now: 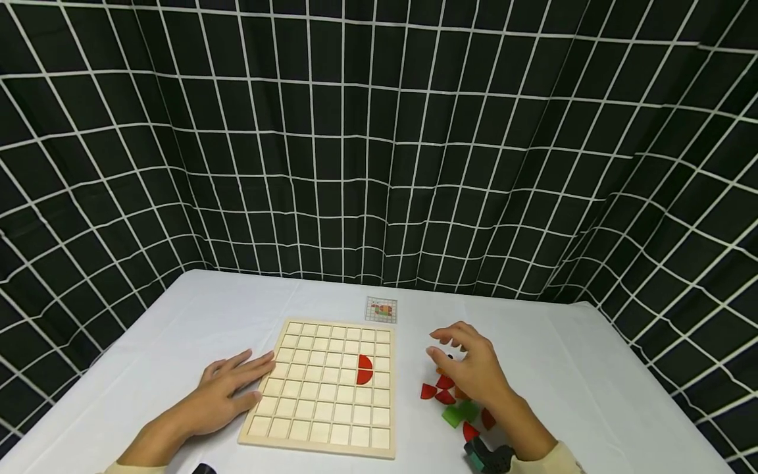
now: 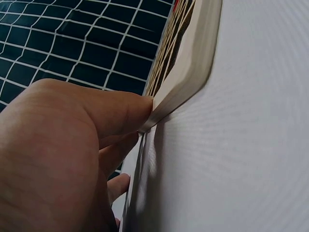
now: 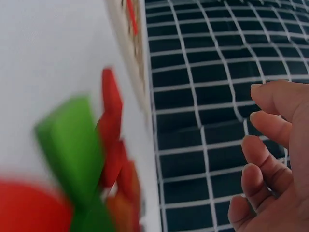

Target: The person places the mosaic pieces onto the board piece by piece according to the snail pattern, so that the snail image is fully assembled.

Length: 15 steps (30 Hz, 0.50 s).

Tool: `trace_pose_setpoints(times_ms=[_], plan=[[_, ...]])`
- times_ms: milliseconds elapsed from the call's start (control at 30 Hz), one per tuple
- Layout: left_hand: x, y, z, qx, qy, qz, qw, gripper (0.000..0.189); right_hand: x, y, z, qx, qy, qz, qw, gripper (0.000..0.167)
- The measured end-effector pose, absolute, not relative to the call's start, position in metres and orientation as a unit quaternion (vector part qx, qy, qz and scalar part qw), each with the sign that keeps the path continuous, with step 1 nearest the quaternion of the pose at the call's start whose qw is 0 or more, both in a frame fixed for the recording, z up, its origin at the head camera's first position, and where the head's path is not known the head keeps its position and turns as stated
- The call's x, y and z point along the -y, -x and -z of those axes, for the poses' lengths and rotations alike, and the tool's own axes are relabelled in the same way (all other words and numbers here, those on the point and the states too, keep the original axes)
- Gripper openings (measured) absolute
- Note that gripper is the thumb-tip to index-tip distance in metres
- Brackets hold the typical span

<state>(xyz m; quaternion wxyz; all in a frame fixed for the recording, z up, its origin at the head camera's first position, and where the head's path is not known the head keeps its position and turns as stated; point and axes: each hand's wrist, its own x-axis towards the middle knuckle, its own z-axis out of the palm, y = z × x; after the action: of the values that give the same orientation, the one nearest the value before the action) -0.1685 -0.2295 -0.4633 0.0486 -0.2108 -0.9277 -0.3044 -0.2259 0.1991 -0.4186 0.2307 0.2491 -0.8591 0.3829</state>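
Observation:
A pale wooden board [image 1: 320,411] with a grid of square cells lies on the white table. Two red quarter-circle pieces [image 1: 364,376] sit in neighbouring cells toward its right side. My left hand [image 1: 227,392] rests at the board's left edge, fingers fairly straight and touching the rim; the left wrist view shows them against the wooden frame [image 2: 193,63]. Above the loose pieces hovers my right hand [image 1: 474,362], fingers loosely bent and apart, with nothing between them. Below it lie red quarter-circle pieces [image 1: 445,397] and green pieces [image 1: 453,415]; the hand partly hides others.
A small card [image 1: 381,309] with a coloured picture on a grid lies beyond the board's top right corner. A black grid-patterned curtain [image 1: 367,164] surrounds the white table [image 1: 568,382] at the back and sides. A dark wrist device [image 1: 488,457] shows by the right forearm.

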Motion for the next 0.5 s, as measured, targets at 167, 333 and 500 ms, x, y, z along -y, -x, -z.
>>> trace_pose_setpoints(times_ms=[167, 333, 500], plan=[[0.23, 0.169, 0.465, 0.926, 0.212, 0.308, 0.049, 0.046, -0.215, 0.23, 0.432, 0.873, -0.214, -0.374, 0.227, 0.02], [0.23, 0.17, 0.465, 0.927, 0.209, 0.307, 0.045, 0.046, -0.226, 0.234, 0.443, 0.887, -0.193, -0.368, 0.204, 0.018], [0.231, 0.168, 0.465, 0.928, 0.208, 0.305, 0.042, 0.046, -0.231, 0.234, 0.452, 0.898, -0.19, -0.354, 0.179, 0.016]])
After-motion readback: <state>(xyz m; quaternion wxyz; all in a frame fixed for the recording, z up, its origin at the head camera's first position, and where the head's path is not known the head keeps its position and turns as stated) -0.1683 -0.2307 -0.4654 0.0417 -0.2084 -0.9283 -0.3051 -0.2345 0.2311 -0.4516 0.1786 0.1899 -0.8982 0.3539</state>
